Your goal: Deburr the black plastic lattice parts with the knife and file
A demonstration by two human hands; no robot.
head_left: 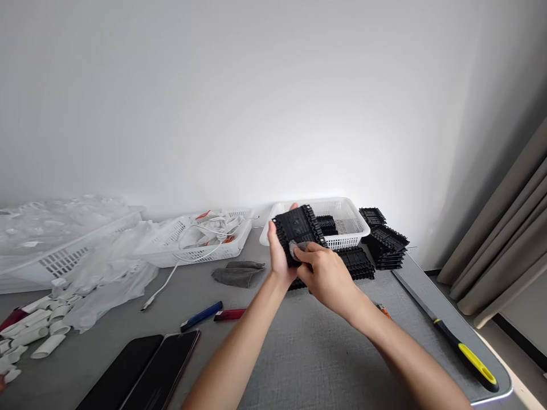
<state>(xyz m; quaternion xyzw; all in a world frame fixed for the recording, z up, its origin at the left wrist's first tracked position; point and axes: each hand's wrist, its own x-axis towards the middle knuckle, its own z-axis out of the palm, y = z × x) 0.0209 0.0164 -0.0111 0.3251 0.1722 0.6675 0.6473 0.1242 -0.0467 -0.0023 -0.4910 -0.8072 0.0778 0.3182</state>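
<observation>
My left hand grips a black ribbed plastic plate by its edge and holds it tilted up above the table. With bent fingers, my right hand presses a small grey cloth against the face of that plate. Behind the hands stands a white plastic basket with black plates inside. More black plates lie on the table just right of my right hand. To their right rises a stack of similar plates.
A file with a yellow and black handle lies along the right table edge. Left are a grey cloth, a blue lighter, a red lighter, phones, white tubes and a basket with a cable.
</observation>
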